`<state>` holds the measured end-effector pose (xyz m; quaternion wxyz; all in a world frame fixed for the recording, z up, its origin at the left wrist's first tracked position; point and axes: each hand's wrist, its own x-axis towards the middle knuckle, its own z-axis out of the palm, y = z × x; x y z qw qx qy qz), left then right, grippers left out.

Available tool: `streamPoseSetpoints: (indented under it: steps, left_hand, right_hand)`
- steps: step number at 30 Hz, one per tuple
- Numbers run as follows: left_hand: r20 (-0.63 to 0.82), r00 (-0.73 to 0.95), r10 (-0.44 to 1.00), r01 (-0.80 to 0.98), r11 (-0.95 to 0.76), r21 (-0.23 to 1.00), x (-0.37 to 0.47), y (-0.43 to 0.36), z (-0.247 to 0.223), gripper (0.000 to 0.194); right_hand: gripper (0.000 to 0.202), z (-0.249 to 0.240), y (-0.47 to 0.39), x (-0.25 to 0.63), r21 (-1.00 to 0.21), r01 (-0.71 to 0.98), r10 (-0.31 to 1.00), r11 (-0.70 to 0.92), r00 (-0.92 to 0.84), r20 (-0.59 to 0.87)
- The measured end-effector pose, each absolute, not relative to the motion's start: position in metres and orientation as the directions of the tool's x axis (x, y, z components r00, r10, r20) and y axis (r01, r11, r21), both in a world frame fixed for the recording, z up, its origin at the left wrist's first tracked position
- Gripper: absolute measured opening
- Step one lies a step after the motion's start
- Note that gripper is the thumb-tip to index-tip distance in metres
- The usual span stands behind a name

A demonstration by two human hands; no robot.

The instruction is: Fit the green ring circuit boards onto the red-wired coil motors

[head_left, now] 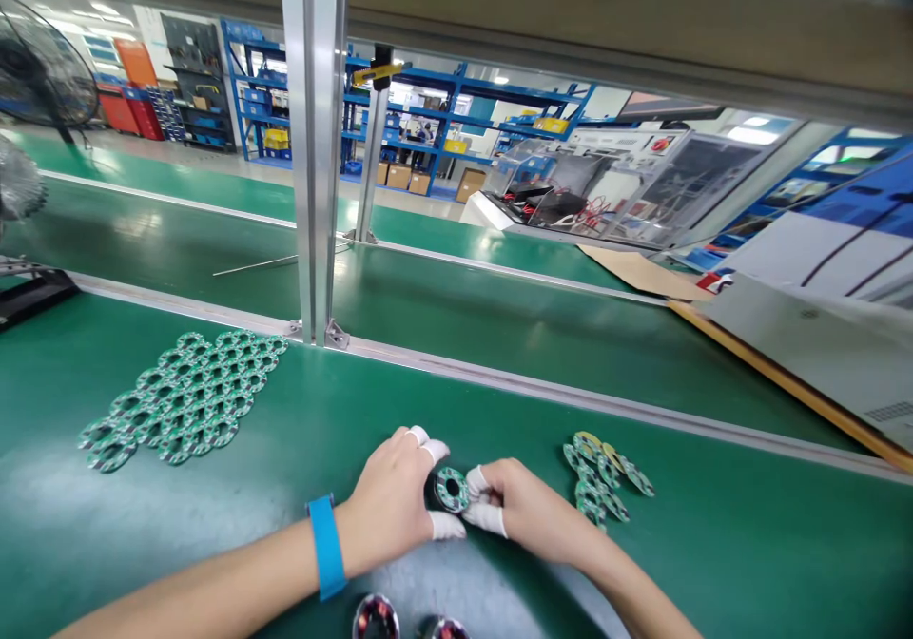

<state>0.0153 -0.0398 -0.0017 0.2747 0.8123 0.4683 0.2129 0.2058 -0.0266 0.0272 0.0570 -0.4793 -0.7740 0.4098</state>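
- Ring-shaped circuit board [452, 490]: between the two hands, printed face showing, seemingly seated on the end of a dark cylindrical part [431, 491].
- Left hand [389, 489], with blue wristband [326, 546]: wrapped around the dark cylindrical part, fingertips covered in white.
- Right hand [532, 511]: thumb and finger, also white-covered, close together at the board's right edge; cannot tell whether pinching the rim or something finer.
- Left of the left hand, well apart: large array of similar boards [200, 401], laid close together on the green bench [499, 411].
- Just right of the right hand: smaller, looser group of boards [603, 477], with yellow rings [588, 442] at its far end.
- Nearer the body than both hands: two copper-coloured wound cores [374, 605], partly cut off.
- Progress, as judged: one board on its part, handling apparently unfinished; many boards to either side apparently left.
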Motion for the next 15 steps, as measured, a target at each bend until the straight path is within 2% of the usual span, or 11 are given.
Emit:
streamPoseSetpoints:
  steps: [4, 8, 15]
  left_hand:
    - [0.093, 0.486, 0.869, 0.643, -0.428, 0.636, 0.016, -0.037, -0.004, 0.051]
    - [0.103, 0.472, 0.875, 0.674, -0.434, 0.597, 0.017, -0.035, -0.004, 0.047]
    - [0.127, 0.436, 0.891, 0.695, -0.423, 0.582, 0.024, -0.036, -0.02, 0.044]
  right_hand:
    - [0.013, 0.029, -0.024, 0.206, -0.672, 0.714, 0.874, 0.195, -0.437, -0.211]
    - [0.014, 0.035, -0.028, 0.198, -0.664, 0.716, 0.929, 0.216, -0.359, -0.086]
    - [0.01, 0.011, -0.035, 0.185, -0.465, 0.821, 0.936, 0.33, -0.349, 0.048]
